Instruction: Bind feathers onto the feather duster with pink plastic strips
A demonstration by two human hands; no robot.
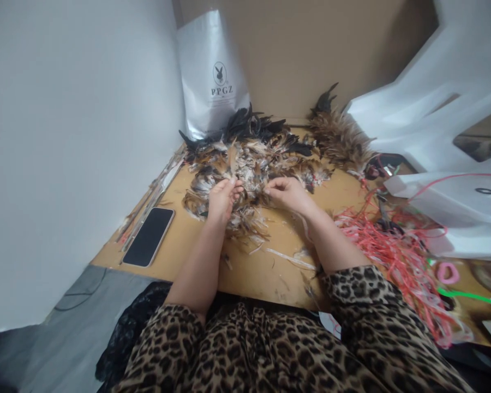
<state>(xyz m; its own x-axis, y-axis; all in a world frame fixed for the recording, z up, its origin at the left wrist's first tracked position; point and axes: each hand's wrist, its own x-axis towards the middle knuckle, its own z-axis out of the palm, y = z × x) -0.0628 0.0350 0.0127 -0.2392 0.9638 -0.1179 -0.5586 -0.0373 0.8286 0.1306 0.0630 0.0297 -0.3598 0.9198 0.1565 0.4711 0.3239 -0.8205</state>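
Feathers (253,158): loose brown, black and white heap on the far middle of the wooden table (265,273), below a white bag (213,76) leaning on the back wall; left hand (223,199) rests on the heap's near edge, fingers pinched on one upright feather (232,158), right hand (286,192) just beside it, fingers curled closed on feathers of the heap. Also present: phone (149,236) face up near the table's left edge, bound feather bundle (339,139) at far right, tangle of red string (393,251) by the right forearm
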